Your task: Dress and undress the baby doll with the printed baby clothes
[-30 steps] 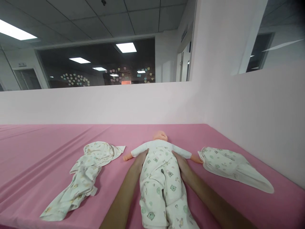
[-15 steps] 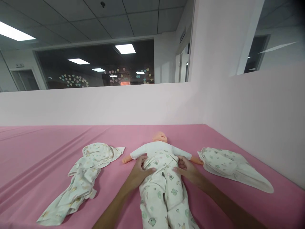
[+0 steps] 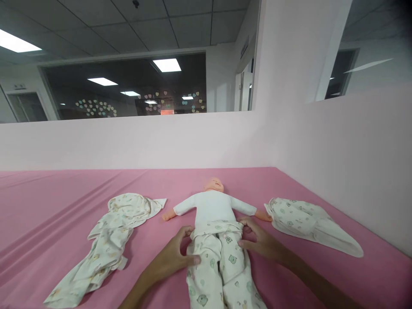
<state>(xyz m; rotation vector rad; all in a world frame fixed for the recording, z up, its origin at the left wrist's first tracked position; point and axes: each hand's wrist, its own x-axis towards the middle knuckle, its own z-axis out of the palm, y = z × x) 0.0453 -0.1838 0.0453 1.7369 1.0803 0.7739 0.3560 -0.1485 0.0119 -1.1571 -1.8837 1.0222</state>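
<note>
A baby doll [image 3: 213, 205] in a white long-sleeved top lies on its back, arms spread out to both sides. Its legs are covered by white baby pants [image 3: 210, 270] with a green animal print, their waistband folded and bunched around the doll's waist. At the left edge of the waistband, my left hand [image 3: 175, 253] has its fingers curled on the cloth and its thumb lying on the front of the pants. My right hand [image 3: 262, 240] grips the other side of the waistband, fingers at its upper edge and thumb lower down. The doll's feet are out of view.
A pink sheet [image 3: 154, 240] covers the surface. To the left lies a crumpled printed garment [image 3: 111, 236]; to the right, a folded printed cloth [image 3: 309, 223] touches the doll's hand. White walls [image 3: 135, 141] with windows rise behind and at the right.
The waistband has come down from the doll's chest to its waist, baring more of the white top. Both hands have moved lower, toward me, with it.
</note>
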